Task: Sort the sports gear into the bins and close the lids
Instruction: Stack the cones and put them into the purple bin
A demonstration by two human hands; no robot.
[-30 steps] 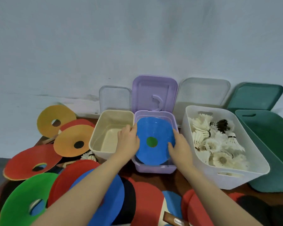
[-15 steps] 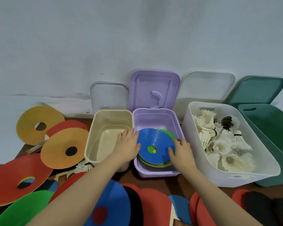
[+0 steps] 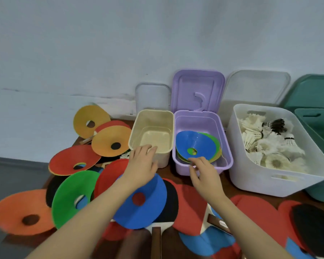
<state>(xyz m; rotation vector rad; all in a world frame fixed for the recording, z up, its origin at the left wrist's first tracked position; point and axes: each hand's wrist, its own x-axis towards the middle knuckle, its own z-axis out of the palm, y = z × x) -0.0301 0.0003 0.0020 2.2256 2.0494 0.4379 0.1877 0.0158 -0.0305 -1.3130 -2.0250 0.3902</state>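
Blue disc cone (image 3: 195, 144) sits top of a small stack in the purple bin (image 3: 226, 146), tilted: wide face up and toward the camera, low edge at the near wall, centre hole near that edge. Round, so no long axis; only the face normal matters

Both hands empty. Left hand (image 3: 141, 168) fingers straight and loose over the near rim of the empty beige bin (image 3: 133, 135). Right hand (image 3: 204, 173) fingers relaxed, slightly bent, tips just at the purple bin's near rim, beside the disc edge; contact unclear

Next candidate: loose blue disc cone (image 3: 146, 202) under the left forearm. Judgement: thin flexible plastic, very light, smooth, not fragile. Pinch at the rim or hook the centre hole; it'll flex, so two hands help seat it flat
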